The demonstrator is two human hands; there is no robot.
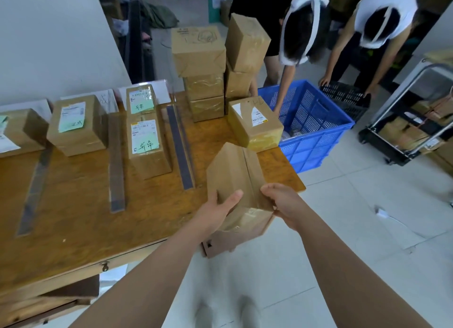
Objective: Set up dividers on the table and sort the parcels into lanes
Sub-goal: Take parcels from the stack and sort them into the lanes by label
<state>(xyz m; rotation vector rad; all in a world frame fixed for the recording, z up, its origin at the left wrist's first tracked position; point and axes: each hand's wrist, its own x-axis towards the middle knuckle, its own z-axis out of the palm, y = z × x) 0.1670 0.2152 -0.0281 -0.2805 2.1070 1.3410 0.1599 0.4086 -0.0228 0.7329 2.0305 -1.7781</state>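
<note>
I hold a brown cardboard parcel (236, 180) at the table's right front corner, tilted with its near end off the edge. My left hand (218, 208) grips its left side, thumb on top. My right hand (282, 202) grips its right side. Three dark flat dividers lie on the wooden table (73, 219): left divider (34, 192), middle divider (116, 163), right divider (180, 148). Labelled parcels sit in the lanes: one (19, 129), another (76, 124), and two in a row (144, 131).
A tall stack of parcels (213, 67) stands at the table's far right, with a labelled parcel (255, 124) at the edge. Two people bend over a blue crate (311, 129) and a black crate (345, 99). A loaded cart (416, 126) stands at right.
</note>
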